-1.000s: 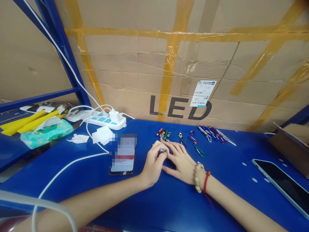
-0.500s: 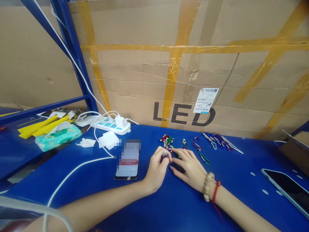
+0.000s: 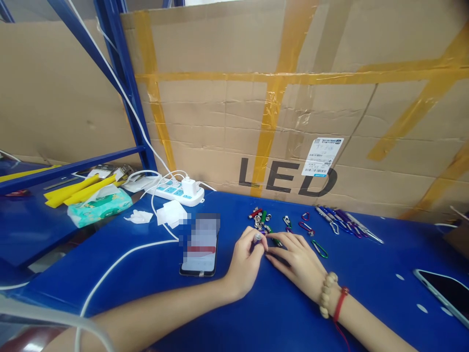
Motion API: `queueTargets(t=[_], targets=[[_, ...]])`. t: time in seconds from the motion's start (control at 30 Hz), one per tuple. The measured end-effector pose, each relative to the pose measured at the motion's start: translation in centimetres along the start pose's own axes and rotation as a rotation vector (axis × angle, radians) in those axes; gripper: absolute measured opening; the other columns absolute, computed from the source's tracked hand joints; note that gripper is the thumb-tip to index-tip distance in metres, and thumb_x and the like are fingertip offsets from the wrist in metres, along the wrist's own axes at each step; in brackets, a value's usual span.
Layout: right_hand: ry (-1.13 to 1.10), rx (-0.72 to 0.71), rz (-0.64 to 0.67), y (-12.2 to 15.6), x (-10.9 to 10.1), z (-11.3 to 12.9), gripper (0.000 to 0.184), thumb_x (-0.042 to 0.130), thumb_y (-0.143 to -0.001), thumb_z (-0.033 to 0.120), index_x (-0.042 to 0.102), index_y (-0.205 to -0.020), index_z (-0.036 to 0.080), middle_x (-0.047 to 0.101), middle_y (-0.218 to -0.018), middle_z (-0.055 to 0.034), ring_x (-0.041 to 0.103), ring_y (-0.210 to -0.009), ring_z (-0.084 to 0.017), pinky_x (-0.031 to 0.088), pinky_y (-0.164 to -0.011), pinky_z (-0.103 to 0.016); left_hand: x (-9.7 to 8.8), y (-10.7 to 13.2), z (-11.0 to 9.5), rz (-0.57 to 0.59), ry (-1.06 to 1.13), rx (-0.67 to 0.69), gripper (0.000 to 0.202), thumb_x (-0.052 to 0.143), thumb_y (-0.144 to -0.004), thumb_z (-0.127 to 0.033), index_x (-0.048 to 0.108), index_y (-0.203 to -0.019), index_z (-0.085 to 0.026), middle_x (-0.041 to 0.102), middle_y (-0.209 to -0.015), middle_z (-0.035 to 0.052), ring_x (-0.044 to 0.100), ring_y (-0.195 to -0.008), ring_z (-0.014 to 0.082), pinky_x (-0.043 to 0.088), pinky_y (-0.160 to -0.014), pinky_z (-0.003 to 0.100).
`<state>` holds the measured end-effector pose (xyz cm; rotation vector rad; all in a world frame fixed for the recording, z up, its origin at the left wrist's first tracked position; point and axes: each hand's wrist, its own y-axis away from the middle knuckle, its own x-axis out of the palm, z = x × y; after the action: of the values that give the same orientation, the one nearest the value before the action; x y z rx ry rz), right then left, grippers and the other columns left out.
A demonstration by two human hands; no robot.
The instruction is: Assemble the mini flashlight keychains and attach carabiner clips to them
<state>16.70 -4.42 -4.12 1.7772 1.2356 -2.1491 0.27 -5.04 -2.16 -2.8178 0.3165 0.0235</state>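
My left hand (image 3: pixel 246 264) is closed in a pinch around a small silvery metal piece (image 3: pixel 257 237), whose exact kind I cannot make out. Close beside it, my right hand (image 3: pixel 298 261) has its fingers stretched out and apart, the tips by the left fingertips. Nothing shows in that hand. Just beyond the fingers lie small metal parts, among them a red tube (image 3: pixel 255 212) and a green tube (image 3: pixel 264 216). Loose carabiners lie to the right, one green (image 3: pixel 319 249) and one red (image 3: pixel 306 228). Part of the pile is hidden behind my hands.
A phone (image 3: pixel 200 266) lies left of my hands, another phone (image 3: pixel 445 293) at the right. Behind are a white power strip (image 3: pixel 179 195) with cables, a tissue pack (image 3: pixel 100 206), and several pen-shaped metal tubes with carabiners (image 3: pixel 342 221). A large cardboard box (image 3: pixel 205 122) walls the back.
The whole view has shifted, so things sit slightly further right and lower. My right fingertips are closer to the left ones; the left hand keeps its pinch on the silvery piece.
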Motion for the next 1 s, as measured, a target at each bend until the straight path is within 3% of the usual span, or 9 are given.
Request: queueTargets(t=[0.4,0.67,0.83,1.0], targets=[[-0.023,0.013,0.001,0.0,0.4,-0.2,0.026,0.041,-0.092,0.030,0.065,-0.091,0.024,0.063,-0.103,-0.0050,0.056,-0.096,-0.020,0.041,-0.081,-0.036,0.0,-0.1,-0.1,-0.014,0.014,-0.028,0.015,0.038,-0.075,-0.014,0.045,-0.063,-0.017,0.044,-0.075,0.0006,0.038,-0.061,0.0098,0.031,-0.053,0.022],[-0.081,0.052,0.028,-0.1,0.0,-0.2,0.025,0.041,-0.092,0.035,0.061,-0.085,0.022,0.063,-0.099,-0.0045,0.057,-0.089,-0.019,0.041,-0.074,-0.035,0.3,-0.4,-0.1,-0.036,0.250,-0.255,0.006,0.039,-0.077,-0.020,0.044,-0.075,-0.017,0.033,-0.059,-0.0055,0.025,-0.049,0.0068,0.021,-0.045,0.018],[-0.087,0.053,0.087,-0.4,-1.0,0.2,0.018,0.047,-0.090,0.033,0.060,-0.084,0.022,0.065,-0.091,-0.0014,0.059,-0.082,-0.016,0.042,-0.071,-0.031,0.2,-0.2,0.2,-0.042,0.179,-0.199,0.008,0.041,-0.079,-0.021,0.048,-0.076,-0.017,0.034,-0.058,-0.0051,0.029,-0.051,0.0079,0.024,-0.048,0.019],[-0.099,0.041,0.042,-0.4,-0.9,0.1,0.022,0.044,-0.091,0.032,0.062,-0.082,0.022,0.067,-0.087,-0.0013,0.061,-0.080,-0.016,0.044,-0.068,-0.030,0.1,-0.1,0.0,-0.041,0.078,-0.136,0.012,0.040,-0.081,-0.019,0.049,-0.073,-0.017,0.039,-0.063,-0.0028,0.038,-0.059,0.0100,0.029,-0.053,0.021]])
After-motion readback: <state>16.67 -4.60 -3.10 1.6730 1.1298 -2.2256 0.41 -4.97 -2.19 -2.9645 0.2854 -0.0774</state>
